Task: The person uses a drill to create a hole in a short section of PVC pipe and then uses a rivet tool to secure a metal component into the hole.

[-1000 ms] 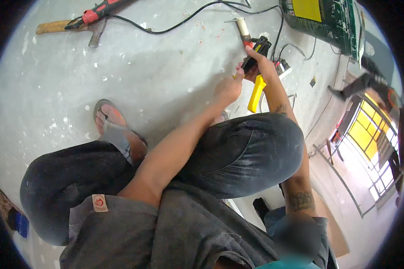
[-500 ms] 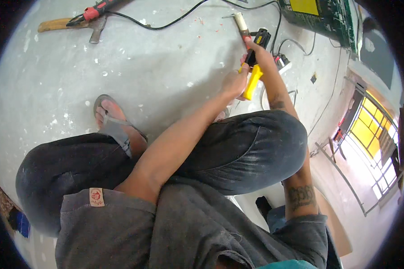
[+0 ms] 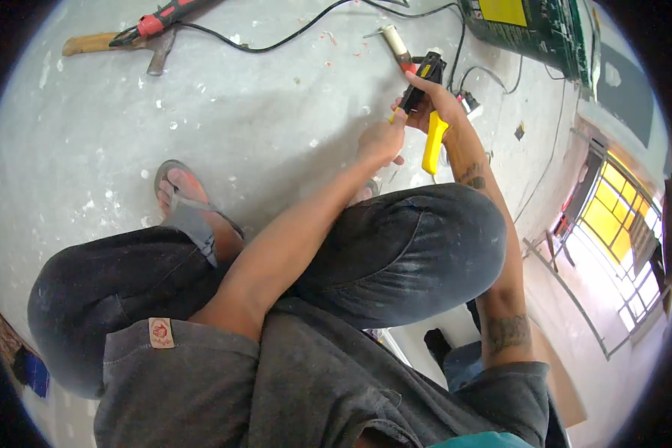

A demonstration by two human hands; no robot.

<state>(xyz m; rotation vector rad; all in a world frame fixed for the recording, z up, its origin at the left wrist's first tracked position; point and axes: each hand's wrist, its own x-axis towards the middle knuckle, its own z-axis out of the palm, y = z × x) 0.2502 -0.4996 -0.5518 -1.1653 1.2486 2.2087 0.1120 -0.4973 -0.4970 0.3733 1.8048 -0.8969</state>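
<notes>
Compared with half a second earlier, the yellow handle [image 3: 434, 143] of the hand tool [image 3: 431, 67] had swung clear of the left hand [image 3: 381, 142], which had shifted slightly toward 9 o'clock. Clock positions were read from the centre of the view.

Nearest, the left knee [image 3: 89, 302] lay at 8 o'clock and the right knee [image 3: 444, 246] between 3 and 4, both in dark trousers. Ahead of the left knee, the left foot [image 3: 179, 185], in a sandal, stood on the grey floor [image 3: 276, 127] between 9 and 10.

The hand tool was at 1 o'clock, above the floor, its black head directed toward 1. Left fingers were clenched on a second handle, of which only a small yellow part showed. The right hand [image 3: 438, 95] grasped the black body, thumb along the near face and the other fingers partly hidden behind it. Whether the head held a workpiece could not be told.

Just past the thumb was a white-and-red tube [image 3: 392, 39]; contact with the tool could not be confirmed. A white block [image 3: 472, 112] with red and black parts sat just beside the right wrist.

Farther out, a hammer [image 3: 89, 45] lay at 10 o'clock with a red-and-black corded tool [image 3: 151, 25] across its handle. A black cord [image 3: 265, 49] ran from there toward 12. The green bucket [image 3: 534, 41] stood between 1 and 2; a window with yellow panes [image 3: 605, 213] was at 3.
</notes>
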